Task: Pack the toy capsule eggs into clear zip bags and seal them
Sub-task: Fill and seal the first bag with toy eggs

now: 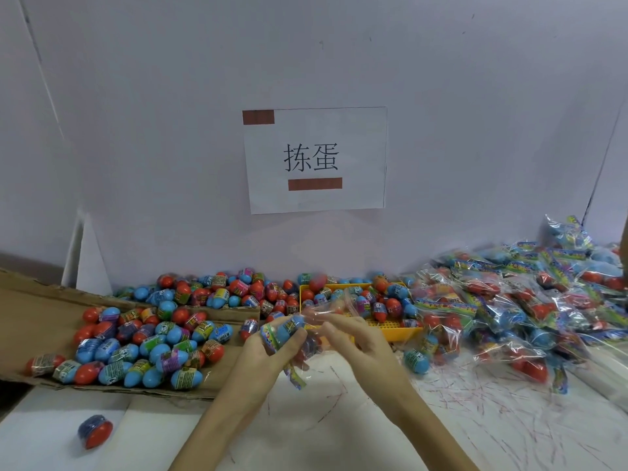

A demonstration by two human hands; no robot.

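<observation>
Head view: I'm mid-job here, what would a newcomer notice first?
Probably the white paper sign taped to the wall, dead centre. Next, the loose red and blue capsule eggs heaped on flattened cardboard at left, and the packed bags piled right. In front, both hands work a clear bag.

Two hands, the left hand (268, 348) and right hand (353, 341), share one clear bag (316, 321). Left of them, one cardboard flap (30, 321) bears dozens of eggs (136, 348). Beyond, one yellow tray (397, 329); right, dozens of filled bags (530, 300). One paper sign (316, 161) hangs above.
</observation>
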